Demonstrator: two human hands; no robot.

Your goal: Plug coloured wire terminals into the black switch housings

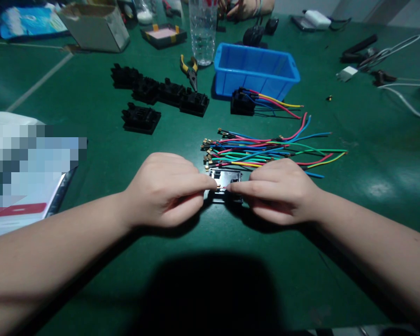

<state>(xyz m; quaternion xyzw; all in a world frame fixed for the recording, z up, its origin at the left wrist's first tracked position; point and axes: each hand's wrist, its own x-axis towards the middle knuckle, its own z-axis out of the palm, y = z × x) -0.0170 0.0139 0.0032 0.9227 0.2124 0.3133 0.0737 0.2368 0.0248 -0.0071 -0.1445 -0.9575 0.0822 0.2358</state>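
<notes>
Between my hands lies a small black plastic socket housing (231,176), low over the green table. My left hand (171,191) grips its left end, fingers curled and index fingertip pressing in at a tiny brass terminal (218,186). From the other side, my right hand (283,192) closes around the right end, its index fingertip by a short red bit that looks like wire. The thumbs are mostly hidden. Just beyond the housing lies a bundle of red, blue, green and yellow wires (259,148) with brass terminals at their left ends.
Several black housings (170,91) stand beyond my left hand; one wired housing (242,101) is by a blue bin (255,77). Yellow-handled pliers (190,71) lie near a clear bottle (202,32). A cardboard box (94,28) is far left. Another person's hand (250,8) shows at the back.
</notes>
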